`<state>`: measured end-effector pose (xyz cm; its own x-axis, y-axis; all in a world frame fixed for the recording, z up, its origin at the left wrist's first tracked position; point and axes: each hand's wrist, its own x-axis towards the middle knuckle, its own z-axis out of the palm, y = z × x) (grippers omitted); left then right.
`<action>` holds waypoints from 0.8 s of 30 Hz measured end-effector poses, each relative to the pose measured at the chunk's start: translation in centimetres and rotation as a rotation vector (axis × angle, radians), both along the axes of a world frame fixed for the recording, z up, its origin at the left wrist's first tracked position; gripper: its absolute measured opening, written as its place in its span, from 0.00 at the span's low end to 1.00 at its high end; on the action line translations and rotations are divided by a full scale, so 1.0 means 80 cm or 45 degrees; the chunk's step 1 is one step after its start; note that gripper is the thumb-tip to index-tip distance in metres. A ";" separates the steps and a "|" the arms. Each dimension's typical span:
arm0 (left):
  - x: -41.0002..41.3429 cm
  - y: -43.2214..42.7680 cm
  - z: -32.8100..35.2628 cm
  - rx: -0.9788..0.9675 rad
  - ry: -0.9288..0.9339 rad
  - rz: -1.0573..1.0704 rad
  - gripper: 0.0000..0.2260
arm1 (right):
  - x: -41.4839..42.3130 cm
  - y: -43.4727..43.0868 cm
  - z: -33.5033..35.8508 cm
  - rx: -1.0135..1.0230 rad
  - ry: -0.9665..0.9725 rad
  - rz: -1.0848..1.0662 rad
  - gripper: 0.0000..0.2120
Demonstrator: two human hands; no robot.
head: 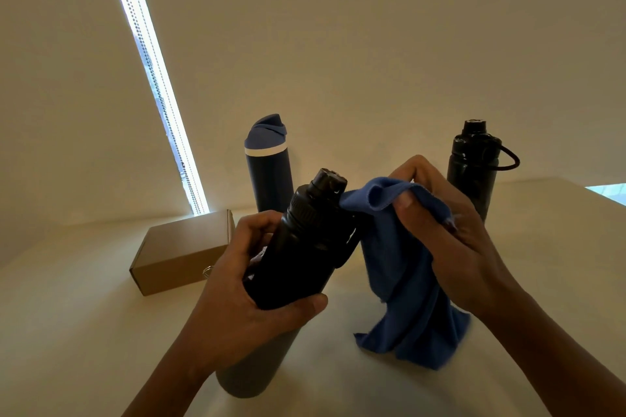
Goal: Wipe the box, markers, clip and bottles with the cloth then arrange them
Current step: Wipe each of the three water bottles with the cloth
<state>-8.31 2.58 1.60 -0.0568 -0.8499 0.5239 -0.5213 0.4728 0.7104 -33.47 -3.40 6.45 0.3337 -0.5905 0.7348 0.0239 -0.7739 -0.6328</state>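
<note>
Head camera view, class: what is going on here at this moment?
A person is wiping bottles. The left hand grips a tilted black bottle above the table, while the right hand holds a blue cloth near its cap. A navy bottle with a blue lid and another black bottle stand behind. A cardboard box lies to the left.

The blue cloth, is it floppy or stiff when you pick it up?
Probably floppy: the blue cloth droops in folds from the right hand onto the table. It likely weighs little, since a few fingers hold it.
</note>
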 end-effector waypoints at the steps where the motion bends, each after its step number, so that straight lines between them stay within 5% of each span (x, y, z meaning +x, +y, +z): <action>1: 0.000 0.000 0.000 0.019 0.007 -0.002 0.40 | 0.001 -0.001 -0.002 -0.036 0.028 -0.010 0.10; 11: 0.001 -0.001 0.006 0.163 -0.054 -0.012 0.35 | 0.005 -0.014 -0.017 -0.450 0.284 -0.350 0.06; 24: 0.007 0.000 0.001 0.135 -0.143 0.027 0.36 | 0.011 -0.008 -0.020 -0.436 0.283 -0.509 0.11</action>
<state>-7.79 2.57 1.72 -0.0918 -0.9018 0.4223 -0.6095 0.3862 0.6923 -32.61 -4.01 4.84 0.3017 -0.4428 0.8443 -0.4179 -0.8574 -0.3004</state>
